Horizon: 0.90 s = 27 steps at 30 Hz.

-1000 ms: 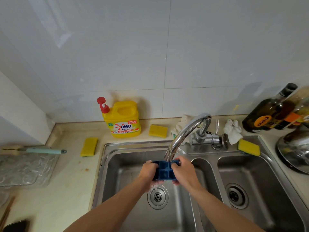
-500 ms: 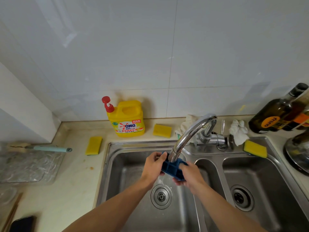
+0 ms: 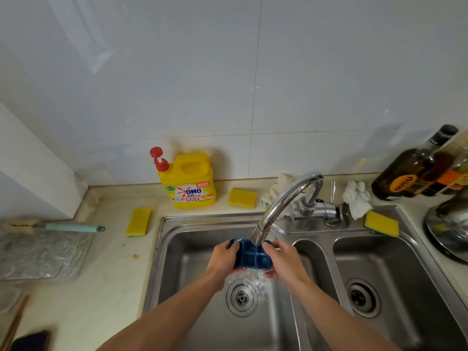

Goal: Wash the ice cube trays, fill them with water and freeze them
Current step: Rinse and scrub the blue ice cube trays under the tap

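While rinsing under the curved chrome tap [image 3: 283, 203], gripped the small blue plastic ice cube tray [image 3: 253, 258] above the left stainless steel sink basin [image 3: 184, 249], with left hand [image 3: 222, 259] curled round one short end and right hand [image 3: 286, 262] round the other. Judged light, probably flexible, slippery wet; best taken by end rims.

the curved chrome tap spout [image 3: 281, 209] arcs over the left stainless steel basin [image 3: 187, 262], its mouth just above the blue plastic ice cube tray [image 3: 252, 258], barring approach from above and behind. the right steel basin [image 3: 405, 269] lies open.
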{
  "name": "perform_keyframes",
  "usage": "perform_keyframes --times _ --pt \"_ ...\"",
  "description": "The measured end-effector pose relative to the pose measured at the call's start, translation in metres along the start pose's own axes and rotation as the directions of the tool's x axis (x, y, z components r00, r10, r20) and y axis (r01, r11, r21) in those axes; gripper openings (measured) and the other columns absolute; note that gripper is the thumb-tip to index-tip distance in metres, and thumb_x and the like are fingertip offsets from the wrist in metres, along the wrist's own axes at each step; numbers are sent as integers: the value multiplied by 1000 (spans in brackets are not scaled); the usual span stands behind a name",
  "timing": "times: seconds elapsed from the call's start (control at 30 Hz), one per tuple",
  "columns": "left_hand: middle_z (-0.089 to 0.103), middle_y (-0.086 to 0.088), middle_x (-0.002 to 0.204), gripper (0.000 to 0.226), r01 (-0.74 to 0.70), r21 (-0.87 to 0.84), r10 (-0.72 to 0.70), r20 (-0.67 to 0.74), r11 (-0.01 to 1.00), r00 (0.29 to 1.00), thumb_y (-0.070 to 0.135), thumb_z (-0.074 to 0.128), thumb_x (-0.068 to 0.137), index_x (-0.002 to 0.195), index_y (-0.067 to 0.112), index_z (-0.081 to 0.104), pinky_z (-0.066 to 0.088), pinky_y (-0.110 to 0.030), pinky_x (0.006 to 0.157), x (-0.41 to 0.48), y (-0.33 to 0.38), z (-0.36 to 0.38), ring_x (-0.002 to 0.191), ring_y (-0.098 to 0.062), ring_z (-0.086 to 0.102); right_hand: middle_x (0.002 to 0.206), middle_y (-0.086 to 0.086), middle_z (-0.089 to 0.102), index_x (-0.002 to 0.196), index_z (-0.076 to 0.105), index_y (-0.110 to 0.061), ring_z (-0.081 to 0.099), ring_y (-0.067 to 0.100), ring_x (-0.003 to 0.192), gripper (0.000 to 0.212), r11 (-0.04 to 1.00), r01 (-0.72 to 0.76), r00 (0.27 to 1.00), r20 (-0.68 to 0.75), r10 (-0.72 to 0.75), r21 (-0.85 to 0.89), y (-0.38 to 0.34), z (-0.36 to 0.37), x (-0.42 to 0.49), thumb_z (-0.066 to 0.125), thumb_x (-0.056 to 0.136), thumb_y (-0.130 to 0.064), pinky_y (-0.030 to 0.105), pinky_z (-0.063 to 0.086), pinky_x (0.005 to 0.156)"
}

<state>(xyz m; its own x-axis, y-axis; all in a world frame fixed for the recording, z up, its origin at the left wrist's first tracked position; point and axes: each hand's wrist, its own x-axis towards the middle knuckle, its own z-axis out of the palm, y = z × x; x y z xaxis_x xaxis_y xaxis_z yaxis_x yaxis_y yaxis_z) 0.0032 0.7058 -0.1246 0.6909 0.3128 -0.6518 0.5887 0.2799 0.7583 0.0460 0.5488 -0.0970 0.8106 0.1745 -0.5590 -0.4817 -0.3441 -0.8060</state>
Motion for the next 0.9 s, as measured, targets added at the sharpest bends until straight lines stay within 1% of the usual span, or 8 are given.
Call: perform_keyframes --times 0.13,0.27,0.33,0.43,0.53,0.7,0.8,0.9 --pt "78 -6 95 17 -12 -140 18 43 990 999 24 60 101 113 15 69 59 -25 65 -3 0 7 85 -18 76 103 13 70 103 62 -15 75 29 82 9 999 49 998 -48 -48 5 -3 -6 -2 63 100 -23 39 65 65" --pt "65 -17 121 41 -23 -279 39 52 960 998 4 67 93 129 11 49 60 -29 75 -7 -3 14 104 -28 71 111 15 65 106 59 -12 73 32 92 9 991 18 997 -77 -7 132 -2 -6 0 64 99 -13 31 63 60" --pt "68 -23 118 41 36 -355 -4 89 934 996 -4 62 92 128 8 47 60 -32 72 -12 -5 20 98 -32 74 110 17 66 107 57 -10 74 31 93 10 979 -15 998 -60 28 202 0 -2 1 63 99 -8 33 63 62" --pt "75 -22 104 28 84 -405 -58 75 911 995 -6 53 93 120 2 58 60 -35 65 -17 -6 28 90 -33 75 110 19 68 110 57 -7 75 30 93 13 971 -23 1000 -12 26 240 3 6 0 59 98 -4 39 65 68" --pt "74 -21 103 26 41 -355 -51 -17 934 999 -8 48 91 109 3 62 60 -41 71 -12 -3 26 97 -36 72 109 16 71 114 58 -14 78 25 87 18 989 -1 998 63 -9 150 7 10 -3 58 98 -7 39 65 69" --pt "75 -17 92 35 -98 -195 84 -79 976 993 -13 49 82 102 10 65 63 -39 69 -7 6 16 89 -33 73 109 12 73 120 55 -19 77 25 89 28 998 -14 990 144 6 61 10 9 -4 66 96 -9 41 65 72" --pt "75 -12 86 34 -95 -177 78 -102 980 992 -13 50 82 98 11 66 61 -34 65 -6 9 15 84 -29 73 97 15 75 115 53 -21 76 26 73 36 1000 -5 979 203 4 4 5 13 -9 69 89 -3 37 64 66" --pt "74 -13 85 29 -102 -150 91 -80 983 993 -10 51 83 97 10 66 62 -36 66 -7 6 20 79 -26 72 81 16 74 103 60 -12 67 25 52 18 991 80 992 108 -68 -107 1 20 -11 62 89 -2 34 59 52"
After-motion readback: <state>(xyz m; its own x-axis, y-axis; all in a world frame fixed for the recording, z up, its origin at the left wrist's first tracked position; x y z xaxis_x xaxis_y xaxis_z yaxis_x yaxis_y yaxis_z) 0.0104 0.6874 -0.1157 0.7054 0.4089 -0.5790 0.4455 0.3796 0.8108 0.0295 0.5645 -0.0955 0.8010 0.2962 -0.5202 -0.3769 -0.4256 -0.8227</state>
